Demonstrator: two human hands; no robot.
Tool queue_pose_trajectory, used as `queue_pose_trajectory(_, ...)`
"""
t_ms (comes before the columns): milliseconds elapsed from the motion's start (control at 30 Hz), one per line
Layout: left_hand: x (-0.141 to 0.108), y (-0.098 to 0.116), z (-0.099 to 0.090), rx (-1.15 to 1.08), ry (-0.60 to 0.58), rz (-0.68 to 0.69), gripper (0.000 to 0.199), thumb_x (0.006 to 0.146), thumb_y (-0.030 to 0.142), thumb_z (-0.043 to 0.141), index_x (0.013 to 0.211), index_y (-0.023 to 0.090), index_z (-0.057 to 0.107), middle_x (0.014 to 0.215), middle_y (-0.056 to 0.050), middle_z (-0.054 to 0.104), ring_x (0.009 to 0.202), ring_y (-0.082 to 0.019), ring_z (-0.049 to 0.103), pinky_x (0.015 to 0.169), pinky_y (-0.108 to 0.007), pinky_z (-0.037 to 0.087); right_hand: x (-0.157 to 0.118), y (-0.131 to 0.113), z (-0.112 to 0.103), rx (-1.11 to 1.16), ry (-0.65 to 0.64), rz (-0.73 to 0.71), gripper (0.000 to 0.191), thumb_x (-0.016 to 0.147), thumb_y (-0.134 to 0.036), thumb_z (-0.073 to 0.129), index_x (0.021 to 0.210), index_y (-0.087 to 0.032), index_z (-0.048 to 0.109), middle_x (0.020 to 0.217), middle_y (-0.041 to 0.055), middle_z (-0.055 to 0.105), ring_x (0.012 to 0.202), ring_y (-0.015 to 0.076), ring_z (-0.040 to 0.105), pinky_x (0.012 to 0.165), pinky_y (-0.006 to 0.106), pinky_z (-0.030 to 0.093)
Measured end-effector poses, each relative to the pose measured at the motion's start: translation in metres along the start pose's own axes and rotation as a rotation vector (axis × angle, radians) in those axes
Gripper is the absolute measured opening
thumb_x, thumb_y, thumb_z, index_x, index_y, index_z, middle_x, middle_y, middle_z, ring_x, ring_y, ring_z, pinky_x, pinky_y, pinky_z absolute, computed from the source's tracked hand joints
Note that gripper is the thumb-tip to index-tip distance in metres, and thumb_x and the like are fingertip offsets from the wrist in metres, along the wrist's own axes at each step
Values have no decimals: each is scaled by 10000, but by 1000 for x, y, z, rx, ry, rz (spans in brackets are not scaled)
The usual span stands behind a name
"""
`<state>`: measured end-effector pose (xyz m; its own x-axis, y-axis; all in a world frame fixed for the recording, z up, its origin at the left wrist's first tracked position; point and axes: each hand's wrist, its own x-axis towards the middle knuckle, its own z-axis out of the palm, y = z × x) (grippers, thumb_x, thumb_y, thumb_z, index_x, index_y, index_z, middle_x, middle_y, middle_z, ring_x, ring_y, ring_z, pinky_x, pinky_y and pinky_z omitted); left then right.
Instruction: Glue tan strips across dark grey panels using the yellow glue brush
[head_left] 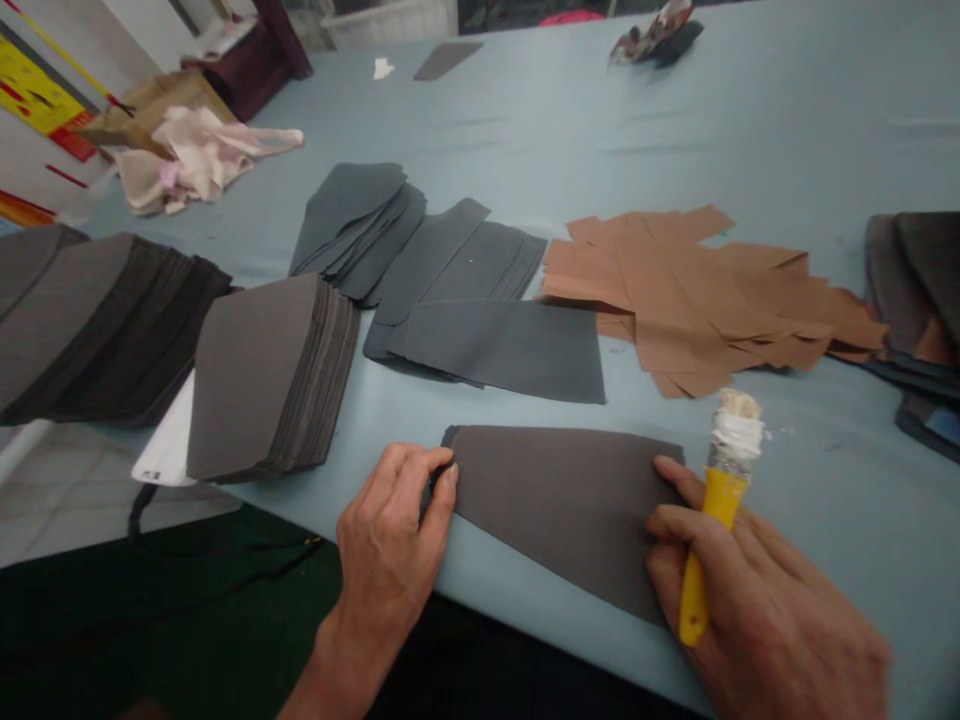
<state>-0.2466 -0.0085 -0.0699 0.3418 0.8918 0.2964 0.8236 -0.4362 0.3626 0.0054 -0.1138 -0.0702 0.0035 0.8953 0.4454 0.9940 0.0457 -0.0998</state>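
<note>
Left hand (386,545) pinches the dark grey panel (559,510)'s edge, steadying it; right hand (765,620) curls closed around a yellow-handled brush (714,525), fingers pressing the panel's opposite end.

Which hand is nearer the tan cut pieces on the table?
The right hand is nearer, directly in front of the tan cut pieces. The left hand is farther, in front and to their left.

Cut panel (562,510) is plain dark grey. Brush (712,530) has yellow handle, white-caked tip. Loose cut pieces (712,300) are tan; table cover (787,130) pale blue.
</note>
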Motion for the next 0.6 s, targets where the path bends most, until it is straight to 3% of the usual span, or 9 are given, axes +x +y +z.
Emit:
queue_pose_trajectory(367,5,-3,-3,10,-6,33,68,1029,242,606,1048,250,671,986,9,711,839,-188,711,680,-303,486,-2,3,4,-7,27,-18,161,1035,-170,470,939,-243,576,1286,93,765,1045,254,745,779,339,499)
queue_pose_trajectory(600,4,16,-4,25,62,170,187,1042,208,566,1206,213,657,1179,-80,726,1112,-271,675,974,-426,525,-1,1,6,-40,28,-25,170,1041,-190,450,948,-248,579,1288,87,761,1026,244,751,749,335,503)
